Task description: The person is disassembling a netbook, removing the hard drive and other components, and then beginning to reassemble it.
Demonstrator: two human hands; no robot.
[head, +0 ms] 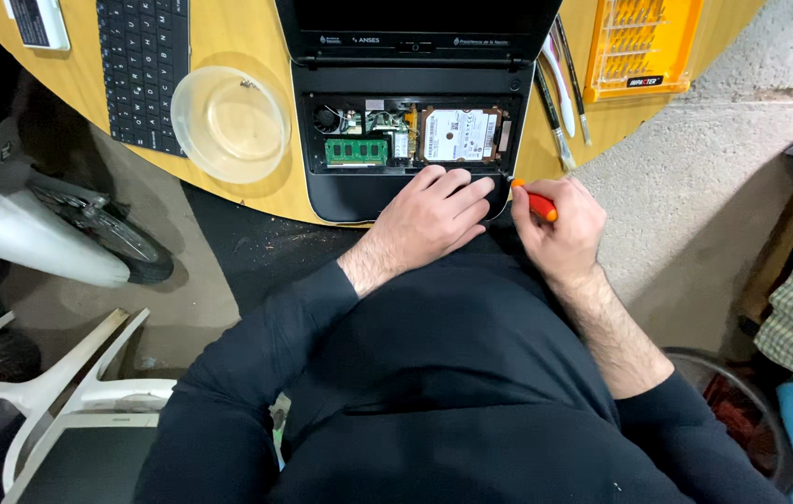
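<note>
The laptop (373, 191) lies upside down on the wooden worktop (229, 28), its bottom cover off and the bay exposed. Inside the bay, a green memory module (356, 151) sits left of the hard drive (459, 134), with a small fan (326, 119) at the bay's far-left corner.

The left hand (434, 217) rests flat on the laptop's near edge, just below the hard drive, fingers extended and gripping nothing. The right hand (560, 224) is closed around an orange-handled screwdriver (535, 203), whose tip meets the laptop's near right corner, beside the hard drive.

Left of the laptop stands a clear plastic bowl (230, 121), touching a black keyboard (145, 65). Right of the laptop lie several slender tools (560, 93), and beyond them an orange bit case (641, 45).
</note>
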